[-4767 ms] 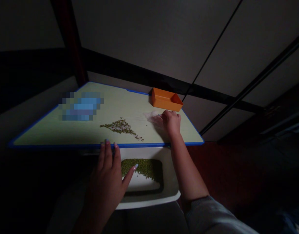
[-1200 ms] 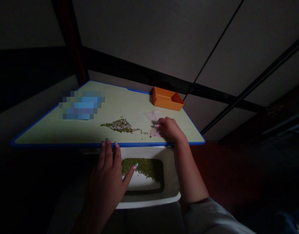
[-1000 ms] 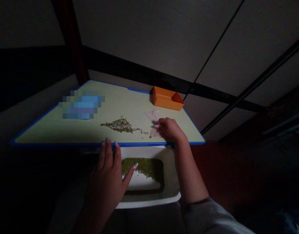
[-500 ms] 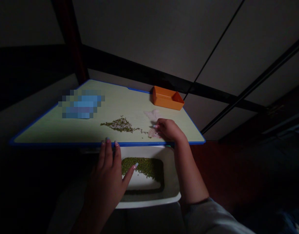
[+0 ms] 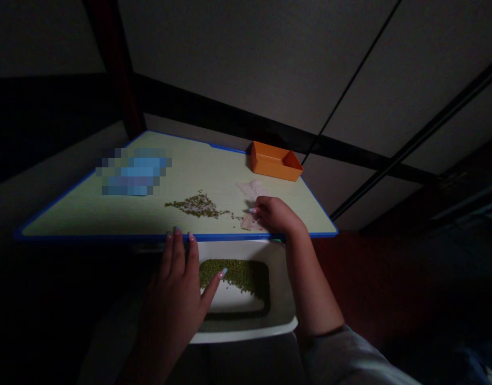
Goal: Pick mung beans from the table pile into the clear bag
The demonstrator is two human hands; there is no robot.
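My left hand (image 5: pixel 176 289) is open, with fingertips at the blue front edge of the pale table (image 5: pixel 81 214) and its thumb stretched over a white basin (image 5: pixel 283 289). Small green beans (image 5: pixel 233 272), like mung beans, lie in the basin's far part. On the tabletop my right hand (image 5: pixel 275 214) is closed with thumb and fingers pinched; what they hold, if anything, is hidden. Under and beside it is a pinkish patch (image 5: pixel 249 222), with a whitish patch (image 5: pixel 254 188) just behind. To their left spreads a loose heap of green beans (image 5: pixel 197 205), with a thin trail reaching toward the right hand.
An orange open box (image 5: pixel 276 163) stands at the table's back right corner. A blurred-out blue item (image 5: pixel 137 174) lies at the left of the tabletop. Pale panels (image 5: pixel 246 64) rise behind the table. The surroundings are dark.
My right hand has shifted very slightly to the left, and the pinkish patch now reaches a little further left. My left hand and the beans look the same.
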